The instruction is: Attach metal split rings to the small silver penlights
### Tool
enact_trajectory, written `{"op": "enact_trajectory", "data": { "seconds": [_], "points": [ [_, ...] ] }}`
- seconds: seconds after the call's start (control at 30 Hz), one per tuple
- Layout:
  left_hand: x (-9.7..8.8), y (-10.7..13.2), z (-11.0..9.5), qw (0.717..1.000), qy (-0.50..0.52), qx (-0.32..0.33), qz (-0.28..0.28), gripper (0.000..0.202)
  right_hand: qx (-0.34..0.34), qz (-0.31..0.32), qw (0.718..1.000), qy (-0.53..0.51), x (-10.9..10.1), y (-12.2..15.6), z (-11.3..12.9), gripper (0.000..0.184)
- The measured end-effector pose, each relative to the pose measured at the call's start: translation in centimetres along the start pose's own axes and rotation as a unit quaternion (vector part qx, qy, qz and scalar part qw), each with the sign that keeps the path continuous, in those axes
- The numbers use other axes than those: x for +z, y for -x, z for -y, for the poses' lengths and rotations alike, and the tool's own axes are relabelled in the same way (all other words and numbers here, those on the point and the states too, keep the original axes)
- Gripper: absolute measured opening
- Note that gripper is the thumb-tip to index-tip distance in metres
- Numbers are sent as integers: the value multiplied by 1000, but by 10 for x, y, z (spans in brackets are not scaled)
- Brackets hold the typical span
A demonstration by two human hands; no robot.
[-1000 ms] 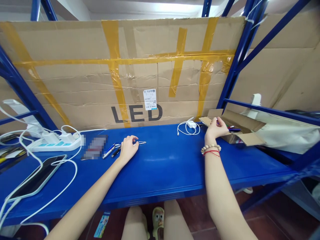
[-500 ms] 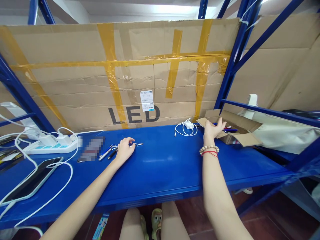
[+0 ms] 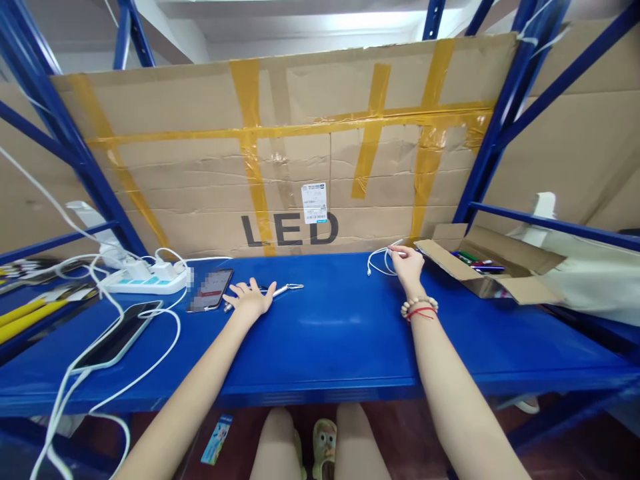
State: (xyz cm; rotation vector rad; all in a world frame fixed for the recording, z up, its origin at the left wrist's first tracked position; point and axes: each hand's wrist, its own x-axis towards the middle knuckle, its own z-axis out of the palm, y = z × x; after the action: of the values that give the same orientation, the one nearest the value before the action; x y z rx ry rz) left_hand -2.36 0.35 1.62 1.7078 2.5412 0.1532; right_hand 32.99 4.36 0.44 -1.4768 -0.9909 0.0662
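Note:
My left hand [image 3: 250,299] is open, fingers spread, over several pens on the blue shelf. A silver pen [image 3: 286,291] sticks out to its right, and the other pens are mostly hidden beneath the hand. At the back of the shelf, my right hand [image 3: 407,264] pinches a white charger, whose body the fingers largely cover. Its thin white cable [image 3: 376,268] lies looped to the left of the fingers. Beside that hand, on the right, stands an open cardboard box [image 3: 453,261] with several pens [image 3: 479,265] in it.
A phone [image 3: 213,291] lies left of my left hand. Farther left are a white power strip [image 3: 145,283], a tablet-like device [image 3: 117,337] and trailing white cables [image 3: 163,360]. A large taped cardboard panel [image 3: 300,157] stands behind the blue shelf [image 3: 340,353].
My right hand has left the box edge, moved left and closed on the charger. My left hand has spread its fingers over the pens. The whole view has shifted.

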Motion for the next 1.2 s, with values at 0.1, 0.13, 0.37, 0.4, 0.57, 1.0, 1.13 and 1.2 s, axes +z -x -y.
{"op": "enact_trajectory", "data": {
  "seconds": [0.1,0.13,0.37,0.4,0.57,1.0,1.13,1.2],
  "points": [
    [1,4,-4,1000,-12,5,10,86,12,-4,1000,28,1,5,7,31],
    [2,6,-5,1000,-14,16,6,85,9,-3,999,38,2,6,10,30],
    [10,10,-10,989,-12,146,-18,67,-162,160,969,94,27,33,39,25],
    [11,8,-10,987,-6,158,-19,64,-187,203,955,108,31,40,44,25],
    [16,-1,-8,965,50,256,-2,58,-321,384,853,152,45,78,76,25],
    [-16,-11,18,985,-45,132,102,61,-438,467,756,137,65,136,100,43],
    [-19,-19,30,975,-61,169,128,68,-442,466,754,138,66,137,99,43],
    [-19,-21,33,972,-46,196,118,66,-444,470,750,140,67,137,99,42]
  ]
}}
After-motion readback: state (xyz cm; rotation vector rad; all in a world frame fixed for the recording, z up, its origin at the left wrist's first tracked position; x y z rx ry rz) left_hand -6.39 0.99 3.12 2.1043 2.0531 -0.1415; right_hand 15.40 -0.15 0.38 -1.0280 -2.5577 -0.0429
